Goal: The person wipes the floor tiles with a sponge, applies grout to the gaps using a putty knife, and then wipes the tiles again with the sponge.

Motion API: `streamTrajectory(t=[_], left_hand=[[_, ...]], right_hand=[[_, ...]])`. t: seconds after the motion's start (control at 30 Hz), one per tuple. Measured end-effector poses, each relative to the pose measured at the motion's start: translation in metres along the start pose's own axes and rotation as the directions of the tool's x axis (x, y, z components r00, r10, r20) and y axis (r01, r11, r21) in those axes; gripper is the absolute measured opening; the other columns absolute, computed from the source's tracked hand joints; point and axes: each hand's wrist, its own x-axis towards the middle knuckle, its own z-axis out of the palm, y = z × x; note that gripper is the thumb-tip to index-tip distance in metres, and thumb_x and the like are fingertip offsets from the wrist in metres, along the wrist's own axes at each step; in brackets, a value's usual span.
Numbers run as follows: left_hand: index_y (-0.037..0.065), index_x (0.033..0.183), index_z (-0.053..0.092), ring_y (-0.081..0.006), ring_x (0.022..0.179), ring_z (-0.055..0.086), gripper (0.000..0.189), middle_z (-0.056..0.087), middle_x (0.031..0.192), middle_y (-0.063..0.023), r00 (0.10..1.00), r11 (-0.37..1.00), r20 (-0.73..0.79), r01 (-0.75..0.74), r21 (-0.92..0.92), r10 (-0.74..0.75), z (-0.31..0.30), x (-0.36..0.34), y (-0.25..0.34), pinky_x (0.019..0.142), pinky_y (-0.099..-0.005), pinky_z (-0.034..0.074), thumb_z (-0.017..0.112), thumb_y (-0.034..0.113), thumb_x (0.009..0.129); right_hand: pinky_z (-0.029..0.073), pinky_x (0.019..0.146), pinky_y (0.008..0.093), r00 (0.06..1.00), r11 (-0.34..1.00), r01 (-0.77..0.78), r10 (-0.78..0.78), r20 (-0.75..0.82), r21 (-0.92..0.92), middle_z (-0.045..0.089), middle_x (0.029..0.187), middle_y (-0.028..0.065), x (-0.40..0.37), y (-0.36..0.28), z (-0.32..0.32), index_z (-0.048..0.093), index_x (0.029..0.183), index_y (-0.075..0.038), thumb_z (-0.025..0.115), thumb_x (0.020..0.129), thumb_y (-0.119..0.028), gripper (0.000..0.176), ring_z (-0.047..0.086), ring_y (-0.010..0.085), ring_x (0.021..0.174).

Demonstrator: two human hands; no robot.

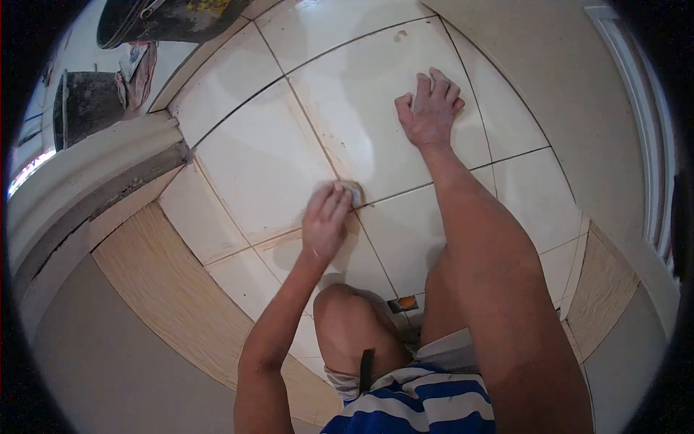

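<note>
My left hand (324, 223) is closed on a small pale sponge (353, 194), pressed to the floor where tile joints meet. Its fingers cover part of the sponge, and the hand is slightly blurred. White floor tiles (267, 155) lie beneath. Tan, smeared grout (312, 121) runs along some joints near this hand, while other joints look dark. Farther right, my right hand (434, 114) leans on a tile with bent fingers spread apart and nothing seen in it. A few brownish spots mark the tile above it.
Two dark buckets, one at the top (173, 22) and one at the left (90, 105), stand beyond a raised edge, with a rag (137, 76) beside them. Wood-patterned tile strips (155, 267) border walls. A small dark-and-orange piece (406, 304) lies near my knees.
</note>
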Motion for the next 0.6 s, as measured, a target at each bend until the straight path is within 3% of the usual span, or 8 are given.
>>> streamTrajectory(t=[0.13, 0.2, 0.23, 0.27, 0.33, 0.47, 0.57, 0.6], left_hand=[[0.004, 0.107, 0.066, -0.0337, 0.106, 0.061, 0.035, 0.067, 0.109, -0.0156, 0.999, 0.999, 0.027, -0.016, -0.049, 0.017, -0.006, -0.017, 0.012, 0.091, -0.0427, 0.05, 0.056, -0.005, 0.074], [0.004, 0.103, 0.066, -0.034, 0.098, 0.063, 0.034, 0.067, 0.101, -0.0146, 0.993, 0.957, -0.02, 0.107, -0.27, -0.116, -0.018, 0.002, 0.007, 0.084, -0.0423, 0.052, 0.055, -0.007, 0.073], [0.004, 0.099, 0.065, -0.0336, 0.091, 0.064, 0.032, 0.066, 0.095, -0.014, 0.985, 0.973, -0.083, 0.134, -0.188, -0.152, -0.022, 0.014, 0.003, 0.079, -0.0421, 0.053, 0.054, -0.008, 0.072], [0.003, 0.1, 0.065, -0.0328, 0.091, 0.063, 0.032, 0.066, 0.097, -0.0154, 0.97, 0.963, -0.08, 0.215, -0.161, -0.23, -0.029, 0.028, 0.0, 0.079, -0.0405, 0.052, 0.056, -0.009, 0.072], [0.003, 0.106, 0.064, -0.0347, 0.1, 0.06, 0.036, 0.066, 0.103, -0.0151, 0.947, 0.948, -0.149, 0.256, -0.187, -0.285, -0.03, 0.056, -0.006, 0.091, -0.0423, 0.047, 0.056, -0.006, 0.072], [0.002, 0.105, 0.065, -0.0332, 0.093, 0.063, 0.032, 0.067, 0.1, -0.0162, 0.96, 0.988, -0.238, 0.135, -0.069, -0.148, 0.005, 0.038, 0.004, 0.081, -0.0398, 0.05, 0.059, -0.007, 0.075], [0.002, 0.105, 0.065, -0.0336, 0.095, 0.063, 0.033, 0.067, 0.099, -0.0155, 0.972, 0.984, -0.184, 0.122, -0.126, -0.144, 0.002, -0.003, 0.031, 0.084, -0.0412, 0.05, 0.059, -0.007, 0.074], [0.002, 0.105, 0.065, -0.0341, 0.096, 0.062, 0.034, 0.067, 0.099, -0.0152, 0.978, 0.971, -0.101, 0.162, -0.174, -0.181, 0.0, -0.013, 0.036, 0.085, -0.042, 0.049, 0.059, -0.008, 0.073]], right_hand=[[0.035, 0.081, 0.049, 1.0, 1.0, 0.001, -0.001, -0.029, -0.015, 0.046, 0.127, 0.0131, 0.002, -0.002, 0.002, 0.056, 0.111, -0.007, 0.059, 0.077, -0.026, 0.039, 0.041, 0.0326, 0.11], [0.036, 0.082, 0.0494, 0.999, 1.0, 0.004, -0.004, -0.038, 0.003, 0.046, 0.127, 0.0133, 0.003, -0.002, 0.001, 0.056, 0.111, -0.007, 0.059, 0.077, -0.025, 0.038, 0.041, 0.0328, 0.11], [0.036, 0.082, 0.0498, 0.999, 1.0, 0.008, -0.007, -0.037, 0.015, 0.046, 0.127, 0.0135, 0.001, -0.001, 0.001, 0.056, 0.11, -0.007, 0.059, 0.077, -0.025, 0.038, 0.041, 0.0331, 0.111], [0.036, 0.082, 0.0498, 0.999, 1.0, 0.005, -0.005, -0.032, 0.01, 0.046, 0.127, 0.0135, 0.001, 0.0, 0.001, 0.056, 0.11, -0.007, 0.059, 0.077, -0.025, 0.038, 0.041, 0.0331, 0.111], [0.036, 0.082, 0.0503, 1.0, 1.0, -0.003, 0.003, -0.014, 0.018, 0.046, 0.127, 0.0144, 0.001, -0.001, 0.001, 0.056, 0.11, -0.007, 0.059, 0.078, -0.024, 0.037, 0.041, 0.0333, 0.111], [0.036, 0.082, 0.0506, 1.0, 1.0, 0.005, -0.004, -0.028, 0.014, 0.046, 0.127, 0.015, 0.004, -0.001, 0.0, 0.055, 0.109, -0.007, 0.059, 0.078, -0.025, 0.036, 0.041, 0.0332, 0.111], [0.035, 0.083, 0.0506, 1.0, 1.0, -0.007, 0.007, 0.02, 0.01, 0.046, 0.127, 0.0149, 0.003, -0.002, -0.002, 0.056, 0.11, -0.007, 0.058, 0.078, -0.026, 0.037, 0.041, 0.0329, 0.111], [0.035, 0.084, 0.0506, 1.0, 1.0, -0.007, 0.007, 0.011, 0.008, 0.045, 0.128, 0.0147, 0.002, -0.002, -0.001, 0.056, 0.11, -0.007, 0.058, 0.079, -0.027, 0.038, 0.041, 0.033, 0.111]])
